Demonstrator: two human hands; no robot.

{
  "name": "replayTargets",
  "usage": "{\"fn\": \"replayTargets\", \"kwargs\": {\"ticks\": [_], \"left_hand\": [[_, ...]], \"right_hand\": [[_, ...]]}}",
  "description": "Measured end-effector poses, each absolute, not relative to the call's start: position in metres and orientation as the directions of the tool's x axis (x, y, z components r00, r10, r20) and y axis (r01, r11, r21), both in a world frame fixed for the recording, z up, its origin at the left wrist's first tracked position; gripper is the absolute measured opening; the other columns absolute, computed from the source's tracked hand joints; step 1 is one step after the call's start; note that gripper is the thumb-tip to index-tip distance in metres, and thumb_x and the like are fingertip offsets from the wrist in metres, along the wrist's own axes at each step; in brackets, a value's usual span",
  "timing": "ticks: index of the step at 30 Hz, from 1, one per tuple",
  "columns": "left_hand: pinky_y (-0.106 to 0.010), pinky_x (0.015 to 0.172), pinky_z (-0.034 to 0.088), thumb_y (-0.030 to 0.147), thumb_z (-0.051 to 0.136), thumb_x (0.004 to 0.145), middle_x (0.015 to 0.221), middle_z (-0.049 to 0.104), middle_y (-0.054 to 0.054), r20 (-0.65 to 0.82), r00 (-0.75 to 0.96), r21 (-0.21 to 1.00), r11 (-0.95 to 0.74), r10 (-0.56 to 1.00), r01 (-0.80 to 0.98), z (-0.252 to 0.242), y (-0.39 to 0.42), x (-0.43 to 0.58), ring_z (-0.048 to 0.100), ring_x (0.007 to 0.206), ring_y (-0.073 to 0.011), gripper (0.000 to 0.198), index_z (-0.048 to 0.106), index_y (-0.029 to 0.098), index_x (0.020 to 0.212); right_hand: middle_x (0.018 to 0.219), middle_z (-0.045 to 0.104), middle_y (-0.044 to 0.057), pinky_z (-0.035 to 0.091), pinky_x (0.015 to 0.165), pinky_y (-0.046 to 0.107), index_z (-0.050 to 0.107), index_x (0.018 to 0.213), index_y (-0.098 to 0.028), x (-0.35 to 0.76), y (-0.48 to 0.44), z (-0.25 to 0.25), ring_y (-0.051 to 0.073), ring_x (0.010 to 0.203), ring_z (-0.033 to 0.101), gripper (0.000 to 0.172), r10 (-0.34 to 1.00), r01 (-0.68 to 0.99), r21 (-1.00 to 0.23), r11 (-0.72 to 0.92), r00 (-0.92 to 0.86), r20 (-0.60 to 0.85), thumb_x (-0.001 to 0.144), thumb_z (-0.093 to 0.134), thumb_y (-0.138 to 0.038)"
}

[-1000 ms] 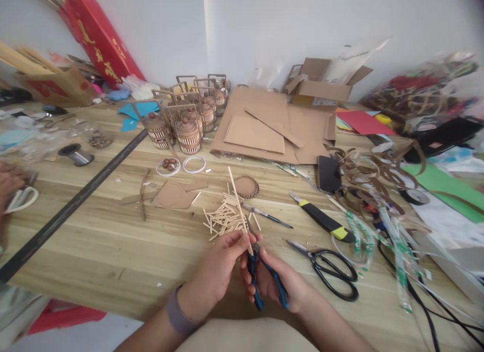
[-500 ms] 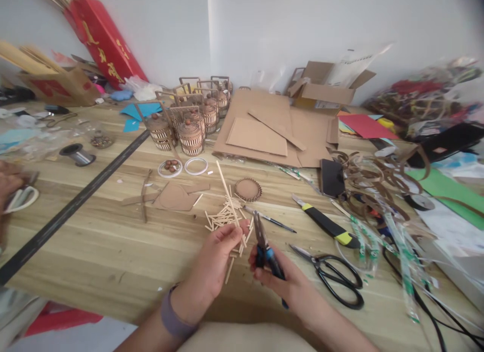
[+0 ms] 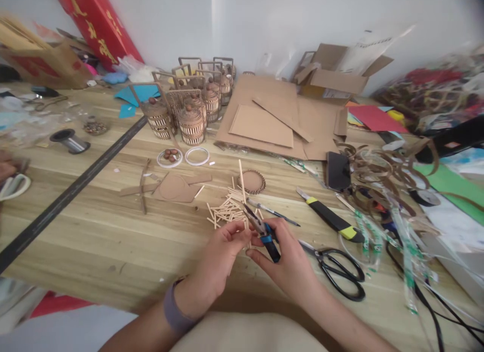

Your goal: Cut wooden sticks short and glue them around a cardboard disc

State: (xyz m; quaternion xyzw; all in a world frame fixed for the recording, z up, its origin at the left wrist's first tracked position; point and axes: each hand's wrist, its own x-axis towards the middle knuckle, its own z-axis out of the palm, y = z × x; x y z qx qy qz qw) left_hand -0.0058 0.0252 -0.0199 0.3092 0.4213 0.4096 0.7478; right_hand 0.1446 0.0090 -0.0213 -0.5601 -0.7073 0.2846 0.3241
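Observation:
My left hand (image 3: 225,251) pinches a thin wooden stick (image 3: 242,180) that points up and away from me. My right hand (image 3: 285,256) is wrapped round blue-and-black handled pliers (image 3: 269,241). Their jaws reach to the stick just above my left fingertips; whether they grip it I cannot tell. Beyond my hands lies a loose pile of short cut sticks (image 3: 226,211). A round cardboard disc with a brown braided rim (image 3: 252,181) sits behind the stick. To the right of the pile rests a pen (image 3: 278,213).
Black scissors (image 3: 340,271) and a utility knife (image 3: 333,218) lie at right, near a phone (image 3: 338,171) and coiled brown strips (image 3: 370,173). Several small lidded baskets (image 3: 192,125) stand at the back beside cardboard sheets (image 3: 260,125). A long black strip (image 3: 75,193) crosses the left; another person's hand (image 3: 7,165) is beyond.
My right hand has brought the pliers left and up against the stick, close to my left fingers. The stick now stands more upright. The view has shifted slightly.

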Motion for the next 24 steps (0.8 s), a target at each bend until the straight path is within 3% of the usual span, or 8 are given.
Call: {"fn": "replayTargets", "kwargs": {"ticks": [4,8,12,16,24], "left_hand": [[-0.029,0.071,0.044,0.044,0.075,0.070,0.072,0.069,-0.002,-0.401,0.347,0.788,0.512,0.848,-0.341,-0.022,0.024,-0.006,0.064,0.074,-0.0196,0.030,0.065,0.016,0.077],[-0.030,0.074,0.043,0.045,0.073,0.071,0.070,0.070,-0.002,-0.422,0.351,0.813,0.520,0.836,-0.262,-0.020,0.025,-0.011,0.063,0.074,-0.0197,0.031,0.066,0.017,0.082],[-0.031,0.079,0.040,0.046,0.068,0.075,0.070,0.072,-0.003,-0.454,0.348,0.856,0.510,0.820,-0.084,-0.016,0.026,-0.019,0.060,0.079,-0.0198,0.030,0.068,0.017,0.085],[-0.032,0.086,0.038,0.046,0.065,0.076,0.070,0.072,-0.003,-0.472,0.412,0.860,0.509,0.779,0.023,-0.014,0.024,-0.023,0.058,0.085,-0.0209,0.029,0.068,0.018,0.075],[-0.032,0.086,0.039,0.041,0.063,0.078,0.071,0.069,-0.002,-0.416,0.550,0.874,0.486,0.724,0.022,-0.016,0.020,-0.020,0.059,0.080,-0.0195,0.028,0.069,0.016,0.066]], "right_hand": [[0.101,0.059,0.007,0.049,0.084,0.036,0.053,0.106,-0.022,0.146,0.009,-0.018,0.024,0.095,0.059,0.033,0.981,0.620,-0.766,0.171,-0.177,0.077,0.077,0.067,-0.028],[0.099,0.061,0.006,0.048,0.081,0.037,0.054,0.108,-0.021,0.160,0.008,-0.006,0.023,0.090,0.059,0.035,0.953,0.589,-0.807,-0.032,-0.226,-0.203,0.078,0.063,-0.037],[0.098,0.063,0.007,0.046,0.084,0.038,0.059,0.104,-0.019,0.190,0.007,0.011,0.024,0.093,0.058,0.036,0.823,0.494,-0.826,-0.271,-0.327,-0.465,0.083,0.056,-0.048],[0.103,0.063,0.005,0.044,0.084,0.034,0.062,0.100,-0.020,0.211,0.003,0.022,0.024,0.099,0.056,0.031,0.640,0.490,-0.731,-0.476,-0.377,-0.670,0.078,0.062,-0.041],[0.091,0.056,0.000,0.037,0.074,0.028,0.064,0.096,-0.021,0.198,0.008,0.026,0.018,0.087,0.048,0.026,0.559,0.497,-0.682,-0.536,-0.396,-0.729,0.071,0.061,-0.029]]}}
